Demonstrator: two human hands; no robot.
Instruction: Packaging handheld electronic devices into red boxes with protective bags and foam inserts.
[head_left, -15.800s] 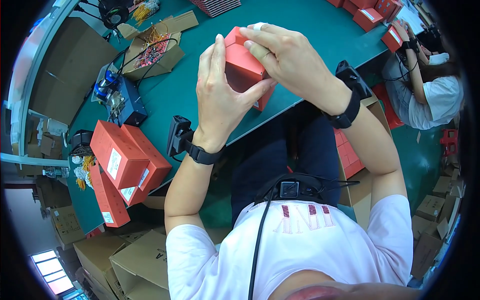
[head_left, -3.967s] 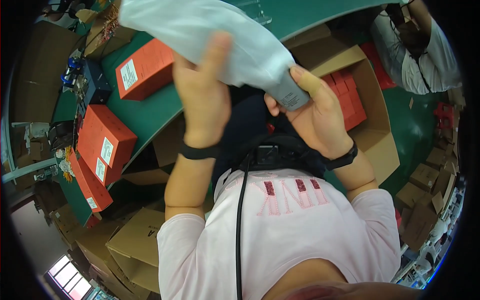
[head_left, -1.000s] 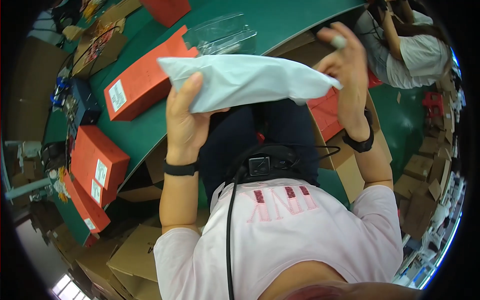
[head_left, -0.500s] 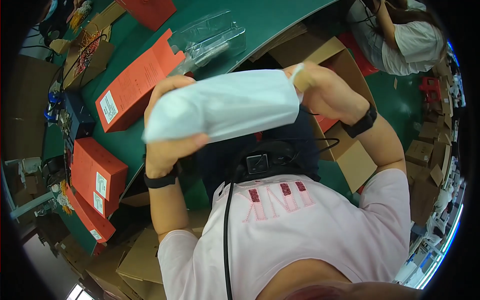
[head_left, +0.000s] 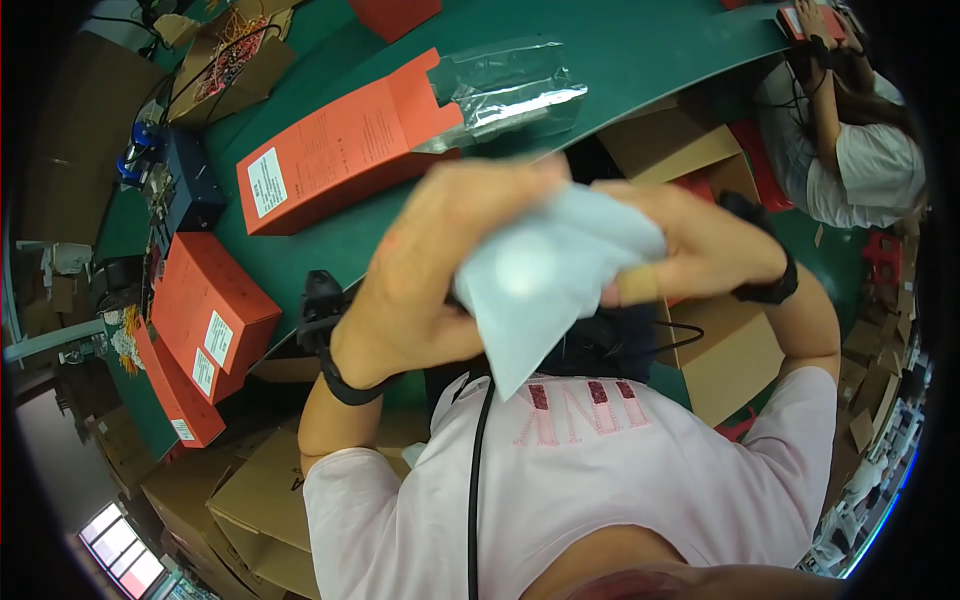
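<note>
While the left hand [head_left: 415, 270] curls round its left side and the right hand [head_left: 690, 245] grips its right end, a pale blue-white, creased pouch of thin sheet material [head_left: 560, 275] is held in the air, just to the near side of the green worktop [head_left: 640, 50]. A pointed corner of the pouch hangs toward the person's body; its contents are hidden, and both hands are slightly blurred. Black wristbands [head_left: 355, 390] encircle both wrists.

Beyond the left hand, a long orange-red cardboard box [head_left: 345, 140] lies on the worktop, a white label toward its left end and its right end open. At that opening lies a clear, shiny plastic tray [head_left: 510, 95]; whether part of it sits inside cannot be told.

To the left, closed orange-red boxes [head_left: 215, 285] lie grouped along the near edge, with a dark blue box-shaped device [head_left: 192, 185] farther back. At the far left, an open brown carton holds tangled coloured wires [head_left: 235, 60]. Below the right hand stands an open brown cardboard carton [head_left: 735, 360]. A co-worker in a white top [head_left: 875, 165] sits at the far right.
</note>
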